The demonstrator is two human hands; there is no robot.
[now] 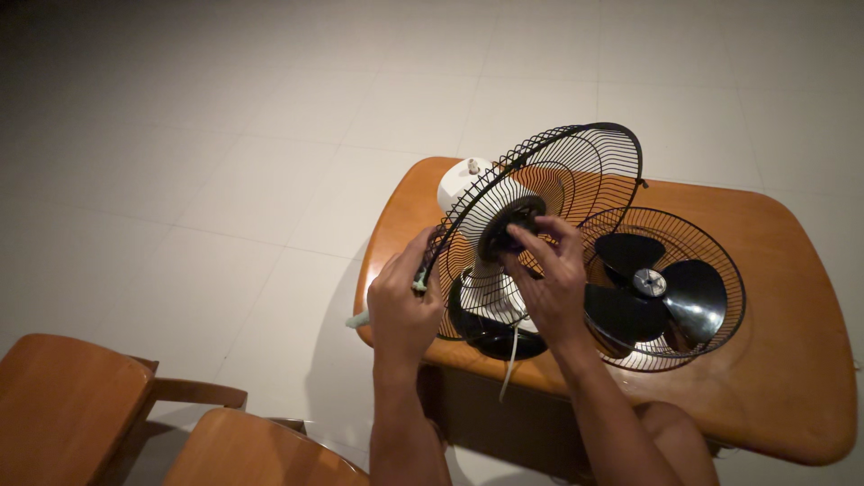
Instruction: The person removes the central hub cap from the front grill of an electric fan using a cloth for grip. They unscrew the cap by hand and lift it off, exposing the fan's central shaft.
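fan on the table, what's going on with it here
A person has a small fan in pieces on a wooden table. The left hand grips the rim of the rear grille, which is on the white motor housing. The right hand has its fingers at the black hub in the grille's centre. The black blade lies in the front grille, flat on the table to the right.

It looked like a room in a home. Large pale floor tiles [270,135] ran to the far side, dimly lit. A rounded wooden counter [774,360] stood at the right, and two wooden chairs [72,396] sat near left. A household electric fan [504,261] lay in parts on the counter.
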